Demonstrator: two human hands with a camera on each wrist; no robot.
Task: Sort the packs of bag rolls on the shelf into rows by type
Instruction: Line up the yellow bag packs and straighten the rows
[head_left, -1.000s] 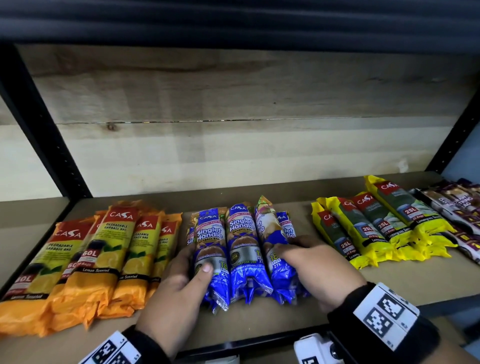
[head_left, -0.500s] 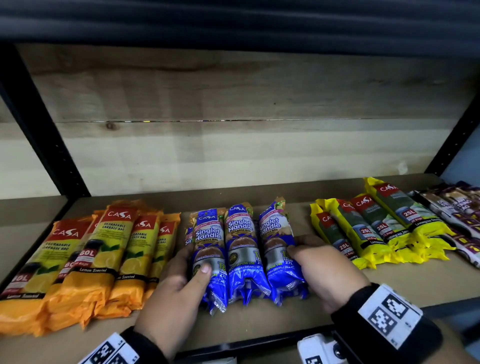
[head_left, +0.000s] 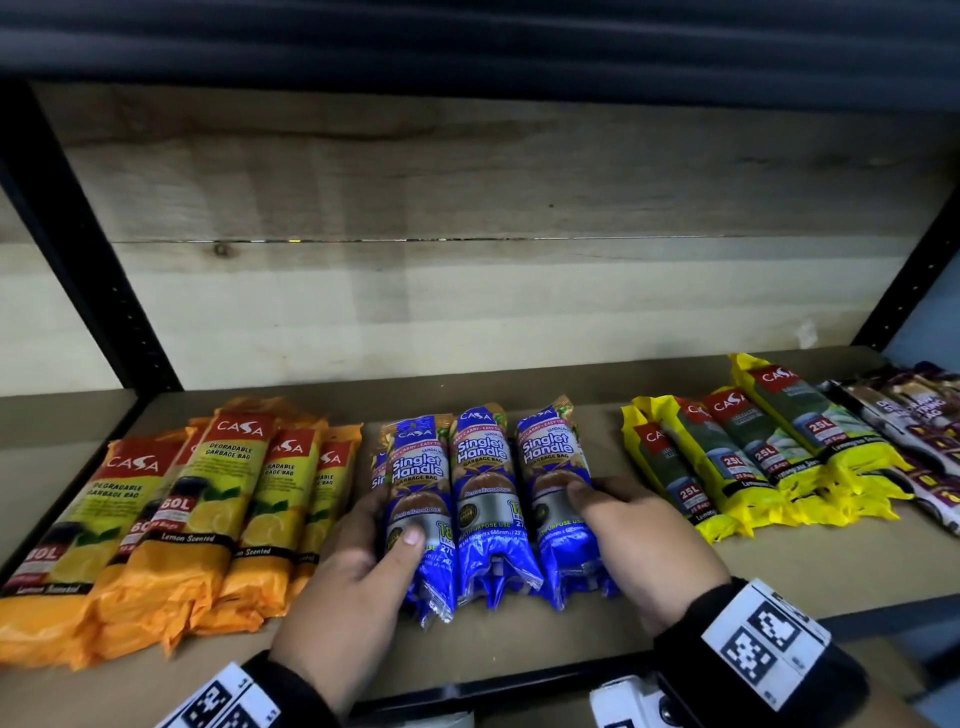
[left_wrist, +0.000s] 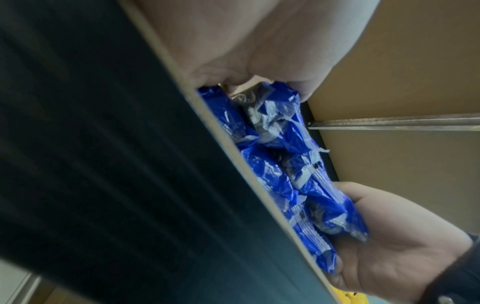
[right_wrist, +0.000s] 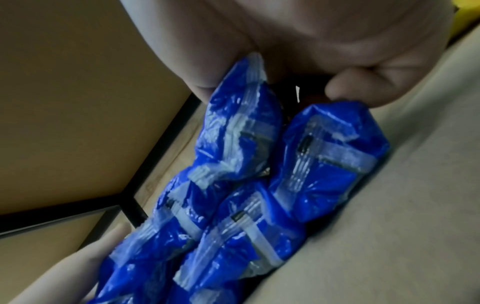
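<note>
Three blue "Singlet Handle" packs (head_left: 483, 499) lie side by side, face up, at the shelf's middle, and a fourth (head_left: 375, 475) peeks out under their left edge. My left hand (head_left: 382, 545) grips the leftmost blue pack, thumb on top and fingers down its left side. On the other flank my right hand (head_left: 602, 499) grips the rightmost blue pack, thumb across its label. The wrist views show the crinkled blue pack ends (left_wrist: 285, 174) (right_wrist: 259, 174) squeezed between both hands. Orange 60L packs (head_left: 171, 509) form a row on the left and yellow 25L packs (head_left: 753, 457) a row on the right.
Dark purple packs (head_left: 914, 426) lie at the far right. The wooden shelf board (head_left: 519, 639) ends in a black metal front rail (head_left: 467, 691). Black uprights (head_left: 78, 244) frame the bay, a wood back panel (head_left: 467, 208) closes it, and a dark shelf hangs overhead.
The rightmost blue pack, tilted on its side a second ago, now lies face up and parallel to the others. Both hands have stayed on the group's flanks.
</note>
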